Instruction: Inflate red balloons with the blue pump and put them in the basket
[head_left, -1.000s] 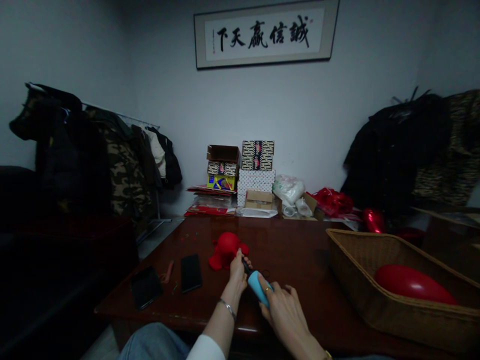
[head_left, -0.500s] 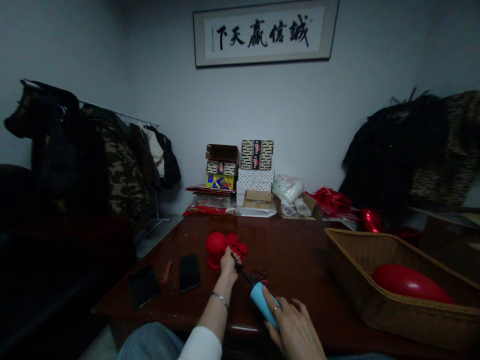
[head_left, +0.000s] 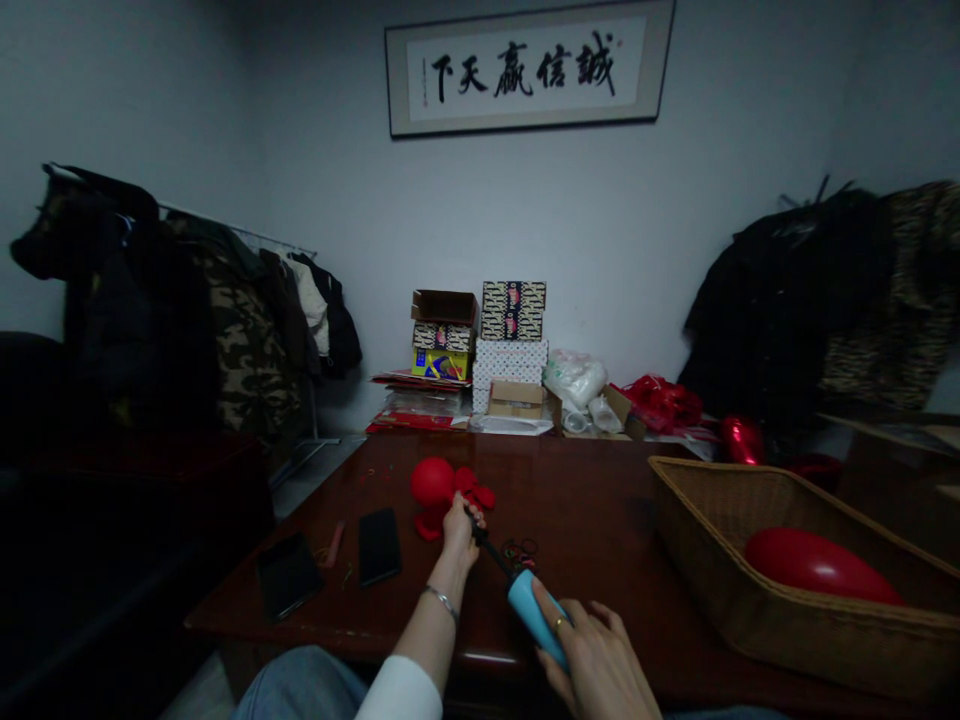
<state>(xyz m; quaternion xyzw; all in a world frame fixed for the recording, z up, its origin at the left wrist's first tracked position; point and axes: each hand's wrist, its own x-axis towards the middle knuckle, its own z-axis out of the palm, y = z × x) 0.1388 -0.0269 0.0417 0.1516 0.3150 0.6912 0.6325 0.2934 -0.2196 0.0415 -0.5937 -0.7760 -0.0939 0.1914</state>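
A blue hand pump [head_left: 538, 620] with a black rod slants over the table's front part. My right hand [head_left: 596, 650] is wrapped round its blue body, a ring on one finger. My left hand [head_left: 459, 525] is closed round the pump's black nozzle end, where a small round red balloon [head_left: 433, 483] bulges out just beyond the fingers. The balloon's neck is hidden by that hand. Several limp red balloons [head_left: 474, 487] lie on the table right behind it. Rubber bands [head_left: 520, 553] lie between the hand and the pump body.
At the right, a wicker basket [head_left: 825, 640] holds a large red balloon [head_left: 821, 565]. Two dark flat objects, one a black tablet-like slab [head_left: 379, 546], lie at the left of the brown table [head_left: 585, 480]. Boxes [head_left: 511, 365] and bags stand behind the table.
The red balloon looks slightly bigger. My right hand and the pump's blue body have moved a little down and to the right, away from my left hand, showing more rod.
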